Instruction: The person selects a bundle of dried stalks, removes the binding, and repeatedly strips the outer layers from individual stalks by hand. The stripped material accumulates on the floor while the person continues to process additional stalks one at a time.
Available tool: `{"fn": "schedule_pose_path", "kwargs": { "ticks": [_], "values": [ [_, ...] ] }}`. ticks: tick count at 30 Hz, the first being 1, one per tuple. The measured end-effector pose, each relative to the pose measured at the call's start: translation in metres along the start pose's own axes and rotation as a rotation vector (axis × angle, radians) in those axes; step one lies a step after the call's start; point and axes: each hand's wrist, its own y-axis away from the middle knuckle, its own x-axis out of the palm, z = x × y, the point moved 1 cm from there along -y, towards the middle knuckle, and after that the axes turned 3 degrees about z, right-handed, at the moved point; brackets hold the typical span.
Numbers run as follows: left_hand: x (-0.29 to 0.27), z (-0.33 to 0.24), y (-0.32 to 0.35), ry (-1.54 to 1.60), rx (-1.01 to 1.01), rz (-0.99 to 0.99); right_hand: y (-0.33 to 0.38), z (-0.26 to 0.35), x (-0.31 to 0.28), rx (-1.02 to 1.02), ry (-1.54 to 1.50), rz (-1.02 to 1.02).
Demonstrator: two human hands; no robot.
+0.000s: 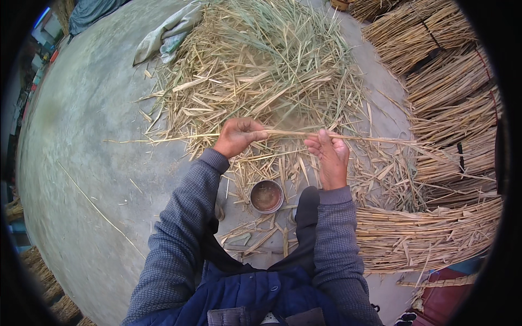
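Observation:
My left hand point(237, 136) is closed around a long thin dry reed stalk point(293, 133) that runs level from left to right in front of me. My right hand point(329, 154) holds the same stalk a little further right, palm up, fingers pinching it. The stalk's thin end sticks out far to the left and its other end reaches the bundles on the right. Below my hands a small round metal bowl point(266, 196) stands on the concrete floor point(92, 136), between my knees.
A big loose pile of dry reed husks and leaves point(261, 70) lies ahead. Tied reed bundles point(451, 98) stack along the right, and another bundle point(424, 236) lies at my right side. A crumpled sack point(168, 32) lies at the pile's far left.

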Motion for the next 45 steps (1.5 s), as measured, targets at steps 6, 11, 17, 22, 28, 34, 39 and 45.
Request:
{"fn": "schedule_pose_path", "kwargs": {
  "ticks": [6,11,17,22,28,34,39,45],
  "values": [
    [-0.031,0.004,-0.003,0.186,-0.020,-0.231,-0.001,-0.004,-0.005,0.002,-0.023,-0.032],
    [-0.056,-0.005,0.001,-0.481,-0.018,-0.269,0.001,0.004,-0.016,0.052,0.001,-0.001],
    [0.017,-0.031,0.000,-0.913,0.533,-0.084,0.001,0.000,-0.006,0.027,-0.042,0.051],
    [0.042,-0.035,-0.008,-1.001,0.595,-0.006,0.001,-0.004,0.001,-0.017,-0.046,0.048],
    [0.042,-0.031,-0.009,-1.074,0.622,-0.044,0.002,-0.012,0.009,-0.119,0.051,-0.023],
    [0.041,-0.026,-0.006,-1.107,0.642,-0.085,0.001,-0.015,0.016,-0.110,0.078,-0.079],
    [0.037,-0.026,-0.004,-1.130,0.651,-0.105,0.001,-0.016,0.022,-0.102,0.079,-0.077],
    [0.016,-0.037,0.002,-0.803,0.413,-0.022,-0.003,-0.001,0.008,-0.096,-0.058,-0.084]
  ]
}}
